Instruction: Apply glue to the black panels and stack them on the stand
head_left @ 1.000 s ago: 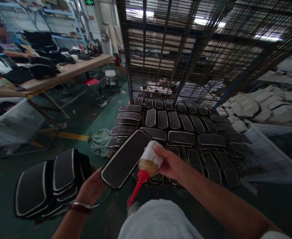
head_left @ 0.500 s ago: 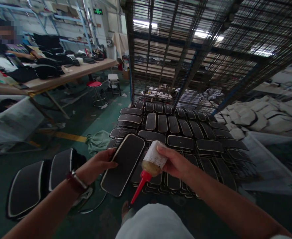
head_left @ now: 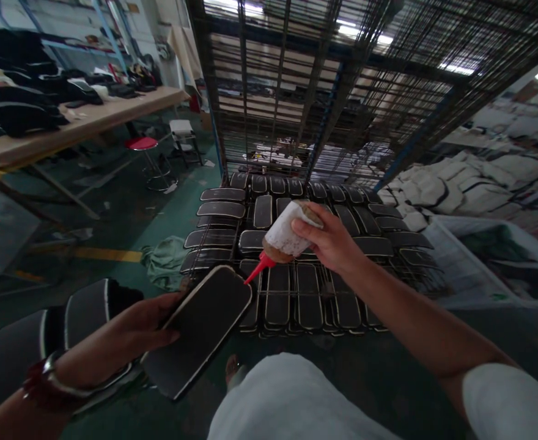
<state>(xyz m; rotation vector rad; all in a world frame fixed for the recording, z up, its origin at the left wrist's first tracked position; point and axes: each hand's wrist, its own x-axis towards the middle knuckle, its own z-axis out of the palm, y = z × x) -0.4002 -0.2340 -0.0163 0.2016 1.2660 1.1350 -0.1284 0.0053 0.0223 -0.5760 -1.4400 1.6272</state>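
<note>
My left hand grips a dark rounded panel by its left edge, thumb on its face. A pale line of glue runs along the panel's border. In my right hand is a glue bottle with a whitish, crusted body, tilted downward. Its red nozzle points at the panel's upper right corner, and the tip seems to touch the edge there. Many similar panels lie in rows on the wire rack beyond my hands.
Tall wire rack shelves tilt up behind the rows. More dark panels stand at lower left. A worktable, a red stool and a green cloth are on the left. White padded pieces pile up at right, near a white bin.
The panel has moved down and left with my left hand. My right hand has raised the bottle, bringing its nozzle from below the panel to its upper right corner. The view has shifted right.
</note>
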